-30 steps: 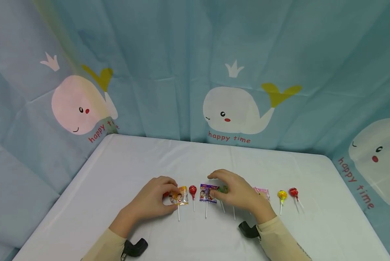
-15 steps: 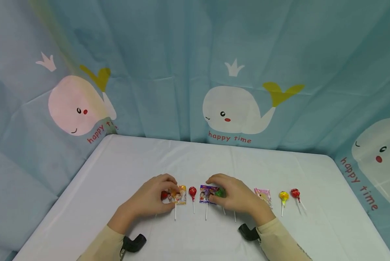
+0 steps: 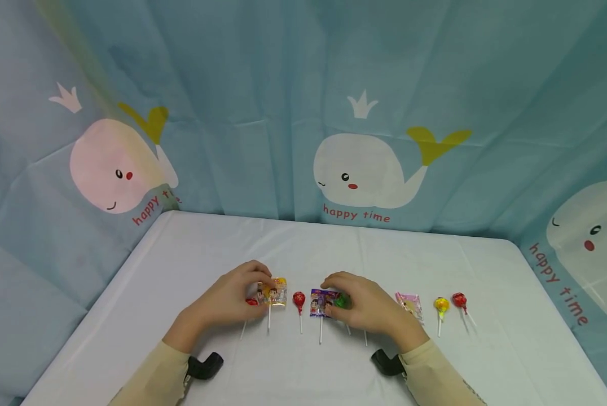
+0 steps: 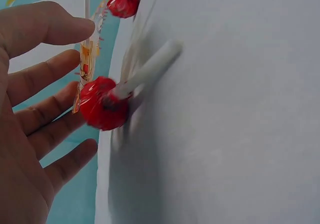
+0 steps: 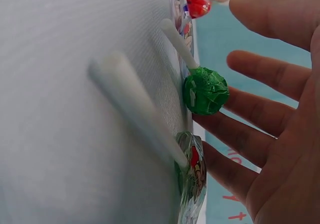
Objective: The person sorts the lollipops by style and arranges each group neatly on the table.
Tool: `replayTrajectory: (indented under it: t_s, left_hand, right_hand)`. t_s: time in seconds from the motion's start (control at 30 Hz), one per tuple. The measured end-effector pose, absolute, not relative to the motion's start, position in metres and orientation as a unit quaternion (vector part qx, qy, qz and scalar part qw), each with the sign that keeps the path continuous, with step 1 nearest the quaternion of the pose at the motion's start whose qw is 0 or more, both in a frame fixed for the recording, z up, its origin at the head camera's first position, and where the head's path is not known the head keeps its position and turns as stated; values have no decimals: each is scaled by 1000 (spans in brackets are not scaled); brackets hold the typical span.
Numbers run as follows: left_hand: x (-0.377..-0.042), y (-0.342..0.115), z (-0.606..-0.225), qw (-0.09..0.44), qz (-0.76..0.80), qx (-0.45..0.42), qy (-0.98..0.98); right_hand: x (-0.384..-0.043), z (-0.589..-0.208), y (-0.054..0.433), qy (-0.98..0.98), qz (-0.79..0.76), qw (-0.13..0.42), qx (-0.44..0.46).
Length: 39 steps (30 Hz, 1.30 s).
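My left hand (image 3: 227, 296) pinches a lollipop in a flat orange wrapper (image 3: 279, 293) between thumb and fingers. The left wrist view shows its wrapper (image 4: 86, 68) edge-on, close to a round red lollipop (image 4: 104, 103) on the cloth. In the head view that red lollipop lies partly under my left hand. My right hand (image 3: 374, 304) has its fingers spread and holds nothing. It hovers over a round green lollipop (image 5: 206, 91) and a flat-wrapped lollipop (image 5: 194, 169). A purple-wrapped lollipop (image 3: 319, 304) lies just left of the right thumb.
Between the hands lies another red lollipop (image 3: 299, 299). Off to the right, a pink-wrapped lollipop (image 3: 410, 304), a yellow one (image 3: 441, 304) and a red one (image 3: 459, 300) rest on the white tablecloth (image 3: 263, 366). A blue whale-print curtain (image 3: 253, 163) backs the table.
The left hand has shifted left and slightly away from the body with the orange-wrapped lollipop, showing more of the red lollipop beneath. The right hand has barely moved.
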<state>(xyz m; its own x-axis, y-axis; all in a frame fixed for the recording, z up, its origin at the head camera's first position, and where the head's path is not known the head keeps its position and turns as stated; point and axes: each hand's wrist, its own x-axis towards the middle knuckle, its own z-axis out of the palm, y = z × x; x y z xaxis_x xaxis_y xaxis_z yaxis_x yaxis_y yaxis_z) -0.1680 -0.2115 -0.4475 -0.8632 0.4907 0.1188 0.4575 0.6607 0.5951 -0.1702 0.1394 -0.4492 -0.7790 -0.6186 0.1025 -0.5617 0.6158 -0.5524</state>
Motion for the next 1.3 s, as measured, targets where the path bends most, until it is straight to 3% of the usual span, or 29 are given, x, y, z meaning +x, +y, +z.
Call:
replayTrajectory:
  t_s: [0.47,1.3]
  left_hand:
    - [-214,-227,-429,29,350,254,901]
    - [-262,-240,-458,68,331,246,908]
  right_hand:
    - [-172,-452,143,897,-285,35,-335]
    - [-176,-457,135,891,-251,18,-378]
